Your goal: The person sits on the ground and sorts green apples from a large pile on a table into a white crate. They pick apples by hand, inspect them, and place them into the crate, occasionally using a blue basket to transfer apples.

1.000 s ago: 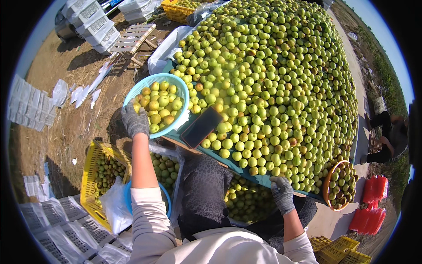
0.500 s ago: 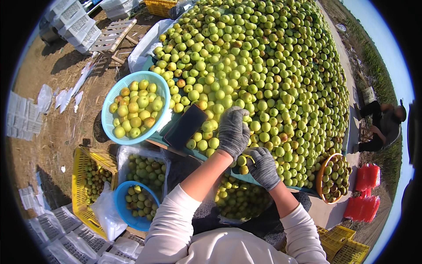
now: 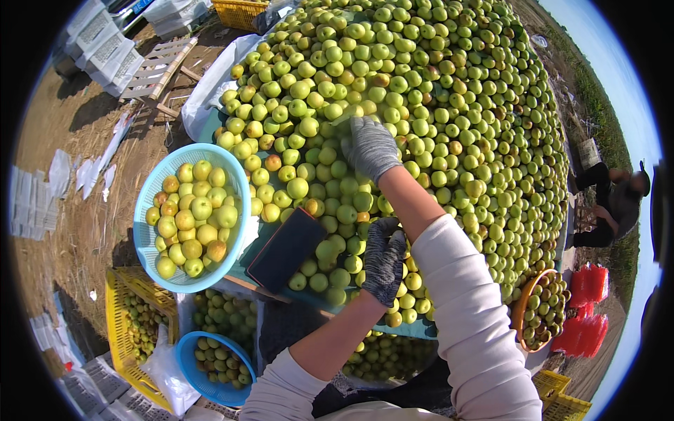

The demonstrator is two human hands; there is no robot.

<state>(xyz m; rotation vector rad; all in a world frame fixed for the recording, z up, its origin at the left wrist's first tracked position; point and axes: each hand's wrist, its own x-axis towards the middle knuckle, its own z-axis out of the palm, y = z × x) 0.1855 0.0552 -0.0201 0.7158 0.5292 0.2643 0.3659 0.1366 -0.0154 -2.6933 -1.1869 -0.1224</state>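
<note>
My right hand (image 3: 372, 147), in a grey knit glove, reaches onto the pile of green-yellow apples (image 3: 463, 105), fingers apart and bent over the fruit, fingertips partly hidden. Below it, my left hand (image 3: 385, 256), also gloved, is closed among the apples at the pile's near edge; whatever it holds is hidden. A black phone (image 3: 284, 249) lies left of that hand on the teal table cover (image 3: 421, 328). Farther left, a light blue basket (image 3: 144, 231) holds yellow-green apples, some blushed orange.
At lower left are a blue basin (image 3: 210, 398) and yellow crate (image 3: 119, 330), both holding apples. An orange basket (image 3: 523, 305) and red bags (image 3: 588, 333) are at right. A seated person (image 3: 614, 203) is beyond; a wooden stool (image 3: 158, 70) and stacked boxes (image 3: 112, 59) stand upper left.
My left hand left the basket's rim, came to the pile's middle, then drew lower. My right hand moved up from the near edge, farther onto the pile, passing beyond the left one.
</note>
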